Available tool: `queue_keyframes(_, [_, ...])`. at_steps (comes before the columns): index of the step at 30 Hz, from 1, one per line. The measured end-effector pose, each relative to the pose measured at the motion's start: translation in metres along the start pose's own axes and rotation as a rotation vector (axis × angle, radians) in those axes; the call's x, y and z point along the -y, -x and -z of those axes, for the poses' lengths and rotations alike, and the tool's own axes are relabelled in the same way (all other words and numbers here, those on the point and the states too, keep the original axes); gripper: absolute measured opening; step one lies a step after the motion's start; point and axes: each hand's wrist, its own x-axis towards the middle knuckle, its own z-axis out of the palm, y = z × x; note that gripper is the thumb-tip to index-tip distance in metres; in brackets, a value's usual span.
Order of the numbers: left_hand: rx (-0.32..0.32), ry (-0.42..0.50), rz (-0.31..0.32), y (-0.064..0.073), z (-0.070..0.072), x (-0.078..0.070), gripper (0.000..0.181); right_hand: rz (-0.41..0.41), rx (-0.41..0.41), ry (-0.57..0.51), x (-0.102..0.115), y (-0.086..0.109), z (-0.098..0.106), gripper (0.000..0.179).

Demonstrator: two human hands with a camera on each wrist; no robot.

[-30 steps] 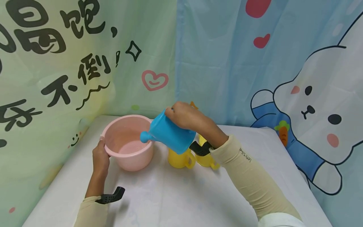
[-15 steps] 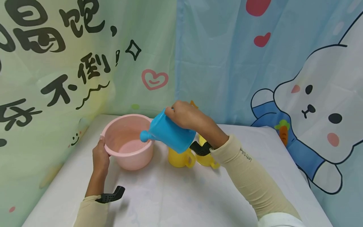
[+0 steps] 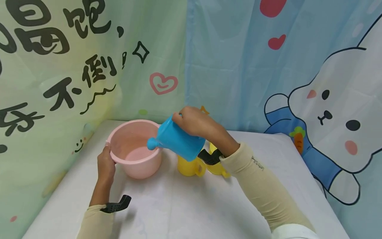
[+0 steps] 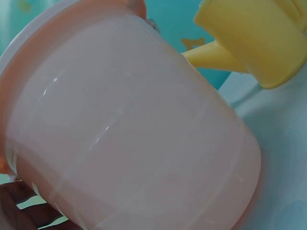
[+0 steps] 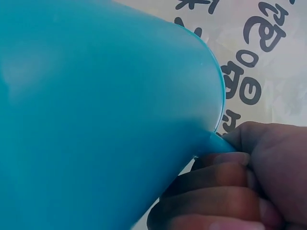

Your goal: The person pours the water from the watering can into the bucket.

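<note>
My right hand (image 3: 195, 123) grips the handle of a blue watering can (image 3: 179, 141), its fingers curled round it in the right wrist view. The can is tipped left, and its round spout head is over the right rim of a pink bucket (image 3: 149, 167). No water can be made out leaving the spout. On the bucket's left, my left hand (image 3: 105, 166) holds its rim by the side. Some of that hand's fingers (image 4: 41, 213) show at the lower left of the left wrist view. The bucket's inner floor is partly visible in the head view.
Behind and below the blue can stand two yellow watering cans (image 3: 189, 167) (image 3: 215, 168), partly hidden by it and my right arm. A white cloth (image 3: 185, 209) covers the table. Printed curtains (image 3: 215, 66) hang close behind and at the left.
</note>
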Motion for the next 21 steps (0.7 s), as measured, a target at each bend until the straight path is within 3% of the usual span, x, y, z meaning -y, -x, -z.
queue_keyframes(11, [-0.005, 0.000, 0.014, 0.000, 0.002, -0.002, 0.069, -0.015, -0.044, -0.028, -0.001, 0.003, -0.003, 0.043])
queue_keyframes(21, [-0.005, 0.004, 0.013, 0.000, 0.001, -0.001, 0.069, 0.022, -0.102, -0.103, -0.017, 0.010, -0.010, 0.044])
